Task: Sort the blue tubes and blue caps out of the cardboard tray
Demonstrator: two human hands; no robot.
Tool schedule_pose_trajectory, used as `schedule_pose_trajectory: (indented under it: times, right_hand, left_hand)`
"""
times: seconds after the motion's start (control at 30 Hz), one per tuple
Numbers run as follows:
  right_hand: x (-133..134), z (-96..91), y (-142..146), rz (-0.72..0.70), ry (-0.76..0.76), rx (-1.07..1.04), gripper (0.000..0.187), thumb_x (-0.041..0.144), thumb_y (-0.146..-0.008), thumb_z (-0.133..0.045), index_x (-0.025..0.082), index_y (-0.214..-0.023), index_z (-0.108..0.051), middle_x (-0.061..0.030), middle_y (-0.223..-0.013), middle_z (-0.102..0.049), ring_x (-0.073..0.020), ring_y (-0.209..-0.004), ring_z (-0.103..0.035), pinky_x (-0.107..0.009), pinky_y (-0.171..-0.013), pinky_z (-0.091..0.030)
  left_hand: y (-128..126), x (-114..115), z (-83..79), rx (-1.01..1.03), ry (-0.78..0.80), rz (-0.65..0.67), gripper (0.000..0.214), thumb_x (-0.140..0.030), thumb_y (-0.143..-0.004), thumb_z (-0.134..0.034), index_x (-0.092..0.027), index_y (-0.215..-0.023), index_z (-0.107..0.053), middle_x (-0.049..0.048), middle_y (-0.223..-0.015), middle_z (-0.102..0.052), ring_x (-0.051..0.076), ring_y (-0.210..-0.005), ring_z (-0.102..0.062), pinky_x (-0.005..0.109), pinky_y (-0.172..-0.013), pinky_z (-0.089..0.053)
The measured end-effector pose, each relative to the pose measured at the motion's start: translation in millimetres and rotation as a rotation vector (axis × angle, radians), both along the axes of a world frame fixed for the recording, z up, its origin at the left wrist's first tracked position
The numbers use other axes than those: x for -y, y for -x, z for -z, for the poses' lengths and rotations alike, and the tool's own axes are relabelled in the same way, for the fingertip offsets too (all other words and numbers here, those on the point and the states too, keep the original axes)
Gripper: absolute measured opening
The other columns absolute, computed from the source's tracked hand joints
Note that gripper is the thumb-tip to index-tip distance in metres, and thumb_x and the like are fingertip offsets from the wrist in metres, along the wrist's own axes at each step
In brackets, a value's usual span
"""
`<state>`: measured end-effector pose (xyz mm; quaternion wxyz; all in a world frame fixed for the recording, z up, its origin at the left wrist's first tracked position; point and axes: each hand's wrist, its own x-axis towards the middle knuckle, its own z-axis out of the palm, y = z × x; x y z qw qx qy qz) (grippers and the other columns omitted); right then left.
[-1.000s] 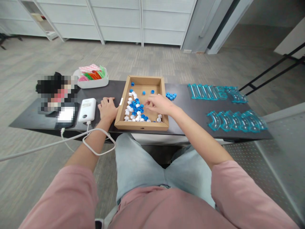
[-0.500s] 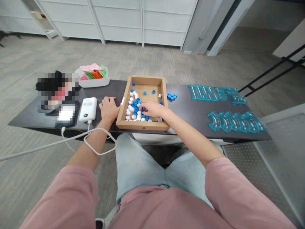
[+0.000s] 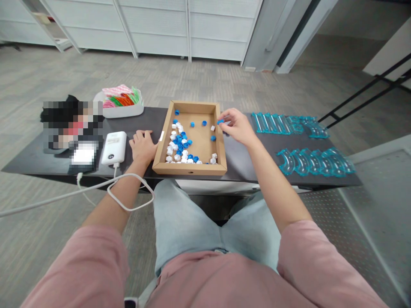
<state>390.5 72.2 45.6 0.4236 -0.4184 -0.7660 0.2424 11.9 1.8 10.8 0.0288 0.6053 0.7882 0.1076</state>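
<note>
Over the right wall of the cardboard tray (image 3: 189, 167), your right hand (image 3: 236, 126) pinches a blue hex piece (image 3: 220, 121) at its fingertips; grip clenched on it. Step judged: carrying a sorted blue piece out of the tray. Next move calls for lowering it onto the desk (image 3: 244, 156) just right of the tray. Left hand (image 3: 143, 145): flat, released, against the tray's left wall. Mixed blue and white pieces (image 3: 180, 147): inside the tray.

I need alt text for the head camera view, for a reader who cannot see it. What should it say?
Seen from above, a seated person's right hand pinches a small blue piece beside the right wall of a cardboard tray holding blue and white pieces. The left hand lies flat on the dark table, left of the tray, near a white power bank. Clear blue curved parts lie at the right.
</note>
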Motion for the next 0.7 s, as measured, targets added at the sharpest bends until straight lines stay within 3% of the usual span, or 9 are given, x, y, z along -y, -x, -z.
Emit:
schedule_pose_trajectory:
  times: [0.17, 0.27, 0.37, 0.53, 0.7]
  right_hand:
    - [-13.0, 34.4, -62.6, 0.272, 0.066, -0.148, 0.022, 0.039, -0.087, -0.078, 0.026, -0.101, -0.067, -0.0031, -0.1, -0.074, -0.0204, -0.088, -0.07, -0.035, -0.083, -0.059]
    - [-10.1, 60.5, -74.9, 0.451, 0.074, -0.08, 0.017, 0.034, -0.085, -0.077, 0.026, -0.095, -0.065, -0.005, -0.101, -0.077, -0.0234, -0.092, -0.072, -0.04, -0.093, -0.06]
    - [-5.3, 78.5, -74.4, 0.51, 0.121, 0.094, 0.014, 0.031, -0.086, -0.078, 0.027, -0.088, -0.065, -0.0069, -0.103, -0.081, -0.0272, -0.101, -0.075, -0.044, -0.103, -0.059]
    - [-3.9, 85.9, -70.5, 0.508, 0.14, 0.275, 0.011, 0.032, -0.091, -0.078, 0.028, -0.09, -0.068, -0.0081, -0.109, -0.083, -0.0304, -0.109, -0.074, -0.046, -0.106, -0.056]
    - [0.5, 79.2, -68.3, 0.549, 0.087, 0.205, 0.012, 0.029, -0.088, -0.076, 0.027, -0.092, -0.065, -0.0089, -0.11, -0.078, -0.0291, -0.104, -0.071, -0.045, -0.105, -0.055]
  left_hand:
    - [4.3, -2.0, 5.5, 0.001, -0.011, 0.002, 0.071, -0.051, -0.111, -0.047, -0.008, -0.166, -0.061, 0.0365, -0.166, -0.057, 0.053, -0.152, -0.055, 0.064, -0.127, -0.042]
    - [4.6, -2.2, 6.3, -0.005, -0.006, -0.005, 0.071, -0.053, -0.111, -0.048, -0.01, -0.167, -0.06, 0.0357, -0.166, -0.057, 0.053, -0.153, -0.054, 0.064, -0.128, -0.042]
    - [3.0, -1.6, 4.0, -0.003, 0.009, -0.012, 0.071, -0.053, -0.112, -0.044, -0.01, -0.166, -0.061, 0.0356, -0.167, -0.056, 0.053, -0.153, -0.054, 0.064, -0.128, -0.042]
    - [1.3, -0.1, 0.5, 0.002, 0.019, -0.015, 0.073, -0.052, -0.112, -0.041, -0.009, -0.168, -0.059, 0.0359, -0.169, -0.053, 0.053, -0.154, -0.052, 0.064, -0.13, -0.039]
    - [3.6, -1.2, 2.8, 0.012, 0.02, -0.015, 0.076, -0.058, -0.112, -0.043, -0.009, -0.168, -0.058, 0.036, -0.168, -0.054, 0.053, -0.155, -0.052, 0.064, -0.131, -0.039]
